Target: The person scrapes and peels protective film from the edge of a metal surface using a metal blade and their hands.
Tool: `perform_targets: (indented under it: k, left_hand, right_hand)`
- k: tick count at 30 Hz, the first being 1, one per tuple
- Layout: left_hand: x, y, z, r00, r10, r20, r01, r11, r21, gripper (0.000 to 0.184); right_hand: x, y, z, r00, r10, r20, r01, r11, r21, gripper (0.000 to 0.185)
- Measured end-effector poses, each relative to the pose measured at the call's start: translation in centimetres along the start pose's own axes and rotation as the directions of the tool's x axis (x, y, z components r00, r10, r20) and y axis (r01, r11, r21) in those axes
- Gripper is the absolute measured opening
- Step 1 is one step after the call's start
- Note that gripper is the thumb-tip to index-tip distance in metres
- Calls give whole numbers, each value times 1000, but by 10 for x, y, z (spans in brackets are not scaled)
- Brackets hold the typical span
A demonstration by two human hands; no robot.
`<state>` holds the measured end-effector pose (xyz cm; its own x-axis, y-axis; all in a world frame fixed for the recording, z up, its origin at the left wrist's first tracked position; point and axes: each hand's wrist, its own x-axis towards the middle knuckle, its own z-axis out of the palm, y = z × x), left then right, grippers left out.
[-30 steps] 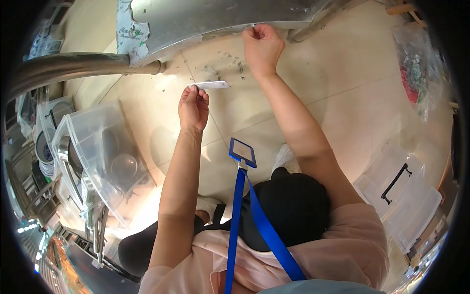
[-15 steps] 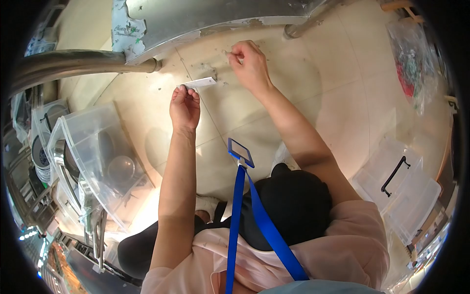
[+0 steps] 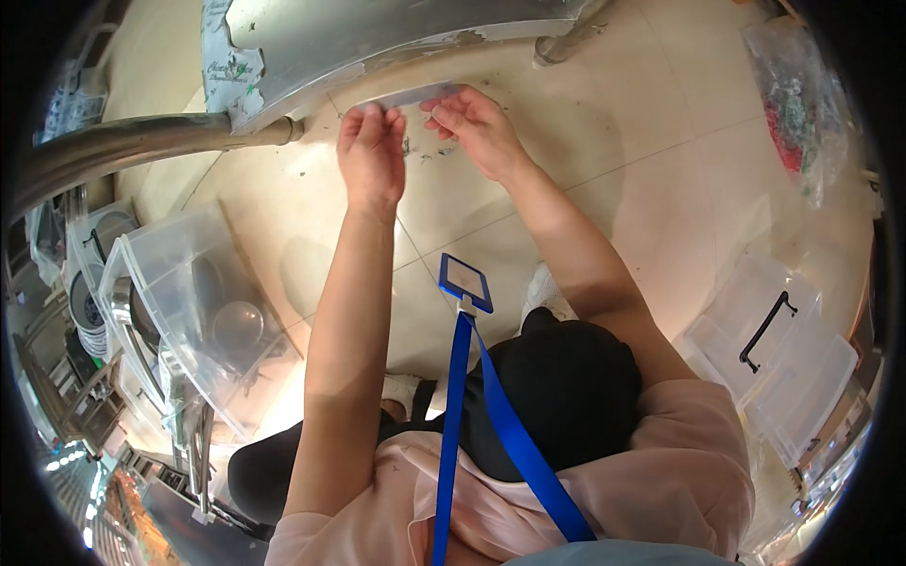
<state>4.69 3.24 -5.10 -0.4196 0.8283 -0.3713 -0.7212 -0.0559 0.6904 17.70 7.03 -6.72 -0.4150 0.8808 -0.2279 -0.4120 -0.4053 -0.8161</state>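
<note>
A thin pale strip (image 3: 408,96) runs between my two hands, just below the edge of a metal panel (image 3: 377,36). My left hand (image 3: 373,151) is closed, pinching the strip's left end between thumb and fingers. My right hand (image 3: 477,130) is at the other end, its fingers curled around that end and partly covering it. Blue-and-white printed film (image 3: 231,80) clings to the panel's left part, with a torn edge. Small dark scraps (image 3: 436,152) lie on the tiled floor beneath my hands.
Metal tubes (image 3: 160,137) extend from the panel's left side. Clear plastic boxes (image 3: 193,302) with metal ware stand at left. Another clear box (image 3: 779,368) with a black handle is at right, below a plastic bag (image 3: 793,118). A blue lanyard badge (image 3: 465,281) hangs before me.
My left hand has moved up toward the panel with the strip. My right hand has come down slightly and now meets the strip's right end; before, it was apart from it.
</note>
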Motion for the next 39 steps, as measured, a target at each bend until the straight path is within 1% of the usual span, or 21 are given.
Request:
perform_targets:
  k: [2, 3, 4, 6, 10, 13, 15, 16, 19, 21, 24, 25, 28, 31, 34, 37, 38, 39]
  left_hand:
    - [6, -9, 20, 999, -28, 20, 28, 999, 16, 4]
    - [10, -14, 27, 999, -19, 41, 18, 1000, 25, 5]
    - [14, -17, 34, 999, -13, 43, 12, 999, 36, 5]
    - [24, -23, 38, 995, 25, 97, -29, 999, 36, 5]
    - [32, -27, 38, 993, 85, 81, -91, 994, 67, 6]
    - [34, -25, 31, 991, 125, 55, -129, 989, 75, 6]
    - [34, -24, 28, 989, 145, 27, -147, 984, 100, 6]
    - [34, -24, 27, 989, 145, 26, -147, 985, 94, 6]
    - [33, -24, 30, 990, 137, 33, -139, 986, 88, 6]
    - [33, -26, 33, 992, 119, 42, -122, 987, 100, 7]
    - [32, -29, 38, 998, 64, -22, -61, 990, 124, 8]
    - [34, -31, 37, 997, 74, -20, -71, 990, 124, 9]
    - [35, -33, 39, 994, 101, -39, -96, 988, 121, 9]
    - [36, -37, 37, 995, 97, -35, -95, 993, 75, 8]
    - [40, -41, 35, 998, 59, -27, -59, 998, -13, 7]
    - [42, -46, 31, 999, 32, 40, -30, 998, -57, 8]
    - [43, -48, 30, 998, 25, 66, -20, 997, -74, 9]
    - [42, -49, 32, 998, 21, 55, -16, 997, -78, 10]
  right_hand:
    - [5, -3, -9, 998, -61, -28, 59, 997, -54, 13]
    - [11, -7, -11, 994, -107, -38, 106, 994, -15, 13]
    - [15, -11, -12, 990, -124, -63, 123, 992, -11, 13]
    - [24, -21, -14, 981, -156, -119, 157, 988, -1, 12]
    - [37, -22, -16, 986, -132, -103, 136, 990, 36, 13]
    - [39, -16, -13, 984, -71, -164, 92, 988, 126, 14]
    - [39, -11, -10, 981, -74, -182, 93, 991, 96, 14]
    - [39, -10, -10, 979, -78, -190, 95, 992, 79, 14]
    - [47, -8, -12, 975, -115, -192, 143, 980, 139, 13]
    - [48, -7, -12, 976, -94, -195, 125, 980, 153, 13]
    - [50, -7, -10, 977, -70, -200, 107, 978, 182, 13]
    - [50, -6, -9, 977, -62, -206, 103, 976, 193, 13]
    - [53, -3, -9, 969, -121, -216, 165, 966, 201, 14]
    - [53, -5, -8, 963, -148, -226, 191, 965, 181, 14]
    - [51, -11, -8, 959, -191, -209, 206, 977, 54, 14]
    - [49, -16, -8, 963, -190, -192, 195, 981, 8, 13]
    - [50, -17, -8, 960, -202, -195, 196, 979, -50, 14]
    - [50, -19, -8, 958, -212, -196, 193, 975, -109, 14]
